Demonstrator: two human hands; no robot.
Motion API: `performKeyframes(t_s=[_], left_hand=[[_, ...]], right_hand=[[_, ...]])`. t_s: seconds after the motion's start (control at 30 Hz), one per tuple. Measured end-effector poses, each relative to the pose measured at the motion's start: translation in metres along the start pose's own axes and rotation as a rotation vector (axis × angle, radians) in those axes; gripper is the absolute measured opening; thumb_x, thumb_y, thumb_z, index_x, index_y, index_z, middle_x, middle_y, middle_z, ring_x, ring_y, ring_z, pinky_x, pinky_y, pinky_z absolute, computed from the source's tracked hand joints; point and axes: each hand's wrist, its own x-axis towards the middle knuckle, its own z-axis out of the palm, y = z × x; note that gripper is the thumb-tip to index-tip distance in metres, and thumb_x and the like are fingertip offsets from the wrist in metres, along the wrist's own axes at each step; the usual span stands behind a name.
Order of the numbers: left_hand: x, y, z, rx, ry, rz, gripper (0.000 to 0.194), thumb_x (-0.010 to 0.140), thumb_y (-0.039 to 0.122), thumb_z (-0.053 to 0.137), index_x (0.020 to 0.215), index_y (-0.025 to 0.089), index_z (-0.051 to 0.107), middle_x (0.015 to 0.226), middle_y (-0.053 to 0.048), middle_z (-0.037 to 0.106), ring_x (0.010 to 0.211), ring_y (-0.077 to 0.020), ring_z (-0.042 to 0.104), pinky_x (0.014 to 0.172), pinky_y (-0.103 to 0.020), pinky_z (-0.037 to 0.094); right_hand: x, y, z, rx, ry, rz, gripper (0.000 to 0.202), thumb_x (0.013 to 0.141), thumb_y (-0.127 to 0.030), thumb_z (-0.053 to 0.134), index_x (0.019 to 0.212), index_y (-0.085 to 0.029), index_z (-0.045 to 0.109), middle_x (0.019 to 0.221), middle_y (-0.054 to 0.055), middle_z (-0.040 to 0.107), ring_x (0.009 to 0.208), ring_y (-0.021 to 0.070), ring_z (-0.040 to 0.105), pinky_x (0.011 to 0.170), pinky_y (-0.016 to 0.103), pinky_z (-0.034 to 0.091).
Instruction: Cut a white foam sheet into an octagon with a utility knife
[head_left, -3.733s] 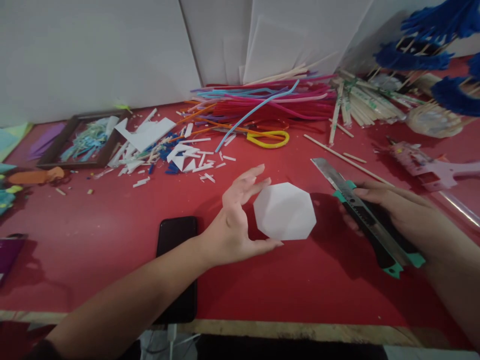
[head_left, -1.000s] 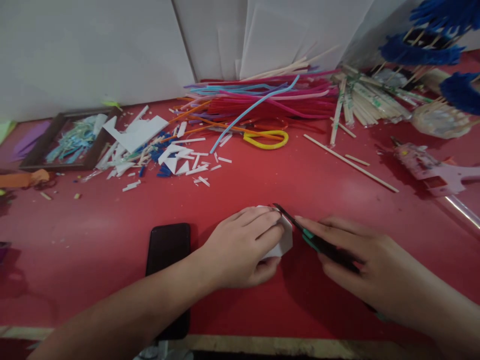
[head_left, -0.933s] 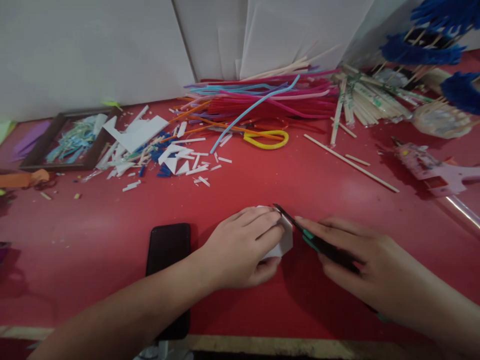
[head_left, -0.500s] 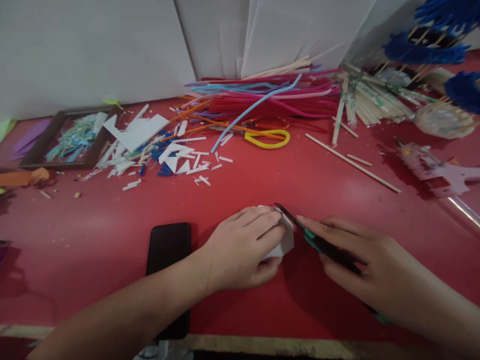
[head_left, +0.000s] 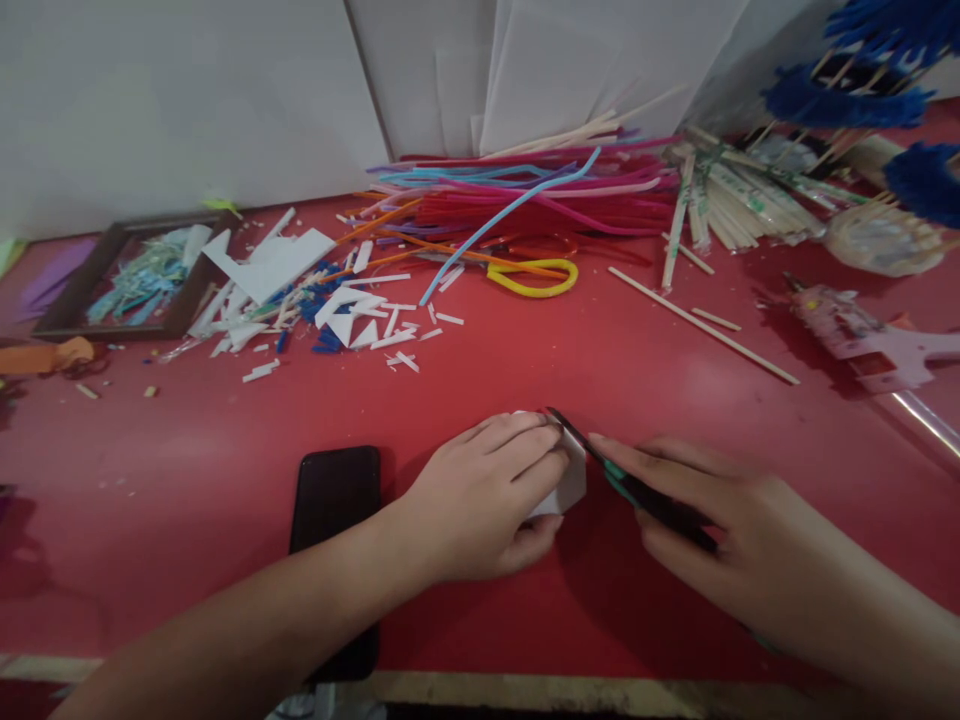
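Left hand (head_left: 480, 505) pressing flat white foam polygon (head_left: 571, 480) onto red counter (head_left: 225, 460) | right hand (head_left: 720, 530), at 3 o'clock, gripping green-black utility knife (head_left: 637, 490), blade on polygon's edge

The white piece (head_left: 573, 478) lay flat on the red table (head_left: 225, 450), near its front edge. It was a thin, pale sheet with straight cut sides meeting at blunt corners; only its right part showed, the rest being covered by the left hand (head_left: 480, 500) pressed down on it. The knife (head_left: 630, 482), a slim black cutter with green trim, was held low and slanted in the right hand (head_left: 720, 530), its dark blade tip touching the piece's upper edge.
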Motion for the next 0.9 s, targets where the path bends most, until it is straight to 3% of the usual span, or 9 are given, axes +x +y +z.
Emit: performKeyframes(t_s=[0.5,0.73,0.9], left_hand=[[-0.0004,0.0007,-0.0022,-0.006,-0.051,-0.008,0.037,0.098,0.028,0.053,0.127,0.007,0.061,0.134,-0.016,0.068,0.133,-0.0305,0.060,0.117,-0.047,0.049],[-0.0007,0.0040,-0.0033,0.057,-0.085,0.013,0.044,0.098,0.031,0.060,0.132,0.002,0.058,0.136,-0.019,0.066,0.136,-0.0330,0.058,0.119,-0.045,0.047],[-0.0010,0.0049,-0.0026,0.041,-0.105,0.002,0.047,0.098,0.032,0.062,0.134,0.001,0.057,0.137,-0.019,0.065,0.138,-0.0332,0.056,0.121,-0.044,0.045]], right_hand=[[0.0048,-0.0002,-0.0077,0.024,-0.079,0.000,0.059,0.086,-0.010,0.047,0.140,-0.023,0.068,0.100,0.007,0.079,0.086,0.0168,0.077,0.074,0.025,0.062],[0.0064,-0.0001,-0.0087,-0.005,-0.108,-0.002,0.062,0.086,-0.009,0.048,0.145,-0.022,0.063,0.099,0.008,0.078,0.081,0.0169,0.075,0.068,0.025,0.061],[0.0040,-0.0021,-0.0069,-0.039,-0.056,-0.055,0.058,0.087,-0.010,0.047,0.141,-0.022,0.066,0.108,0.008,0.080,0.095,0.0177,0.078,0.080,0.026,0.063]])
